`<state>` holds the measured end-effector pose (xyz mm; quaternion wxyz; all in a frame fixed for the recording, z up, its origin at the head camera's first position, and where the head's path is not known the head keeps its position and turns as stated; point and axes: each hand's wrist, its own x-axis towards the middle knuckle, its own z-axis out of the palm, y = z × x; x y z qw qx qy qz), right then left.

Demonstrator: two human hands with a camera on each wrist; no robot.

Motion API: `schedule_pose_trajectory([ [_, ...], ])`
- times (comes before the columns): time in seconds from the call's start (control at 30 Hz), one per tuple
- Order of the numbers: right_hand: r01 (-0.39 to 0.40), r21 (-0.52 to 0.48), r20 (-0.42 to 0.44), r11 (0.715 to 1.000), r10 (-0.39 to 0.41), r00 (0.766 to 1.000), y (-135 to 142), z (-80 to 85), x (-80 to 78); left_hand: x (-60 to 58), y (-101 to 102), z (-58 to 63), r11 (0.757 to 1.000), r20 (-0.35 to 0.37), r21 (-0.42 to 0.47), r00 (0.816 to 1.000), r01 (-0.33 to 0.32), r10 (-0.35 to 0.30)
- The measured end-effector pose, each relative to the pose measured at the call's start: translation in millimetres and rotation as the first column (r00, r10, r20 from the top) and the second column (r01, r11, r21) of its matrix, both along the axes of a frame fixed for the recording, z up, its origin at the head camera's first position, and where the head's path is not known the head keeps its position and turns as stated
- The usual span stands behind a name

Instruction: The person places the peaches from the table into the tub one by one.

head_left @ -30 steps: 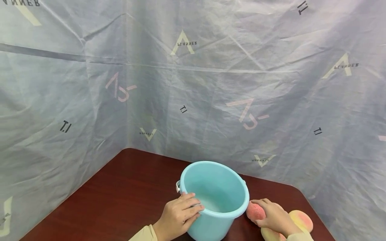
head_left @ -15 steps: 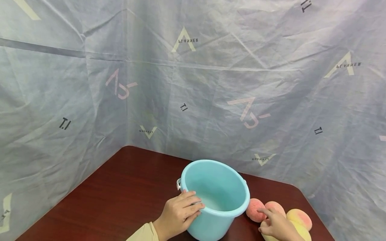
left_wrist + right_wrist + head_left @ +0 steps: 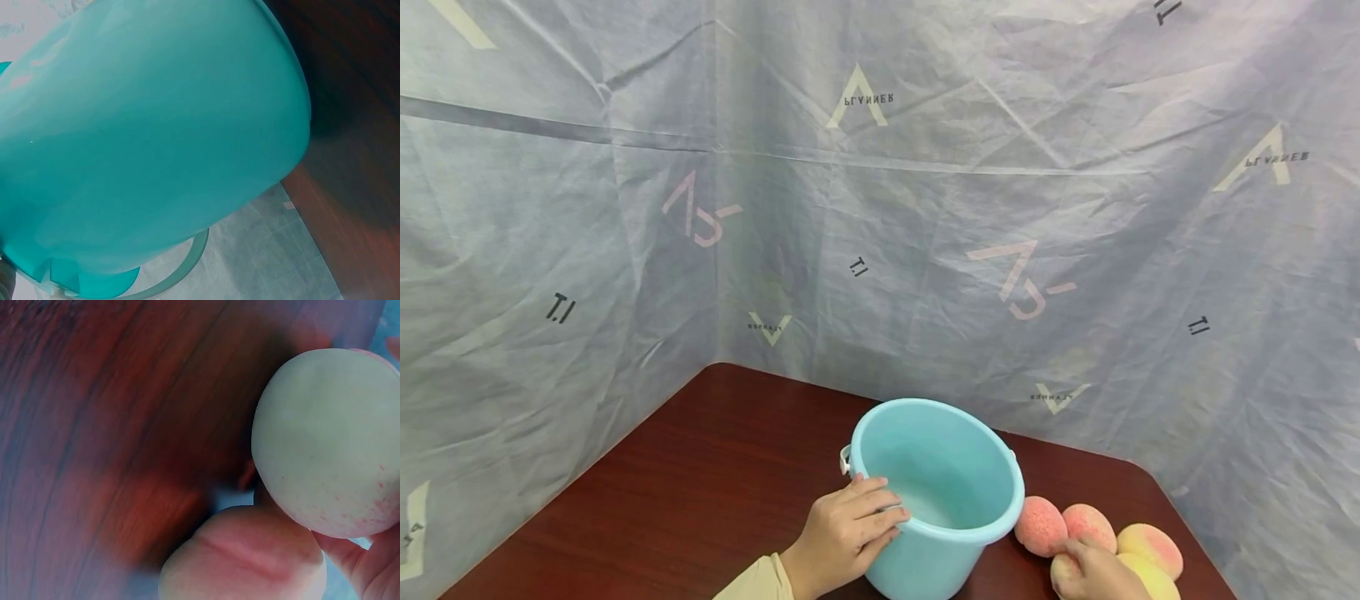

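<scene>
A light blue bucket (image 3: 936, 467) stands upright on the table. My left hand (image 3: 842, 533) grips its near-left rim, fingers lying over the edge. Bucket wall (image 3: 156, 125) fills most of the left wrist view. Right of the bucket, my right hand (image 3: 1101, 571) holds a pale peach (image 3: 331, 444), thumb and fingers around it; in the head view the hand covers much of that peach. Close by lie a pinkish-red peach (image 3: 1041, 527), another pink peach (image 3: 1089, 527), a yellow-and-pink peach (image 3: 1151, 548) and a yellow one (image 3: 1152, 577).
The dark red-brown table (image 3: 700, 500) reaches back to a grey printed cloth (image 3: 887, 208) hung around it. A white handle joint (image 3: 845, 460) sticks out at the bucket's left rim, and its handle (image 3: 187, 265) hangs in the left wrist view.
My right hand has drawn back from the pinkish-red peach toward me, and its fingers have closed around the pale peach. The left hand stays on the bucket rim.
</scene>
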<state>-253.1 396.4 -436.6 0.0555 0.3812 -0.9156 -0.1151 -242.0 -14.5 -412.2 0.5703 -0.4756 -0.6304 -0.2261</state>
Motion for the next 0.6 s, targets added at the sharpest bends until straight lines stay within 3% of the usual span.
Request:
schedule_pose_trajectory([
  [0.03, 0.09, -0.109, 0.099, 0.99, -0.079, 0.992, -2.0, -0.6, 1.7, -0.2, -0.1, 0.0, 1.0, -0.004, -0.001, 1.0, -0.002, 0.002],
  [0.07, 0.199, -0.26, 0.2, 0.945, -0.149, 0.968, -4.0, -1.6, 3.2, -0.3, -0.2, 0.0, 1.0, -0.005, -0.002, 1.0, -0.002, 0.002],
  [0.1, 0.285, -0.336, 0.265, 0.898, -0.2, 0.943, -6.1, -2.8, 4.2, -0.3, -0.1, 0.0, 1.0, -0.006, -0.003, 1.0, -0.002, 0.002],
  [0.17, 0.393, -0.412, 0.294, 0.822, -0.288, 0.911, -10.2, -5.4, 5.0, -0.3, 0.0, -0.1, 1.0, -0.009, -0.002, 1.0, -0.004, 0.004],
  [0.2, 0.425, -0.421, 0.286, 0.801, -0.328, 0.901, -11.9, -6.7, 5.1, -0.2, 0.0, -0.2, 1.0, -0.009, -0.002, 1.0, -0.004, 0.004],
  [0.23, 0.425, -0.41, 0.252, 0.807, -0.348, 0.903, -13.1, -7.9, 4.6, -0.1, 0.1, -0.4, 1.0, -0.009, -0.001, 1.0, -0.004, 0.004],
  [0.3, 0.489, -0.384, 0.251, 0.783, -0.421, 0.871, -16.2, -9.1, 3.3, 0.0, 0.1, -0.7, 1.0, -0.008, -0.001, 1.0, -0.004, 0.004],
  [0.43, 0.525, -0.291, 0.233, 0.8, -0.474, 0.849, -19.8, -8.8, 0.8, -0.1, 0.0, -1.1, 1.0, -0.006, 0.003, 1.0, -0.005, 0.005],
  [0.6, 0.607, -0.247, 0.254, 0.755, -0.554, 0.792, -24.8, -7.6, 1.6, -0.6, 0.8, -1.7, 1.0, 0.003, 0.002, 1.0, -0.005, 0.005],
])
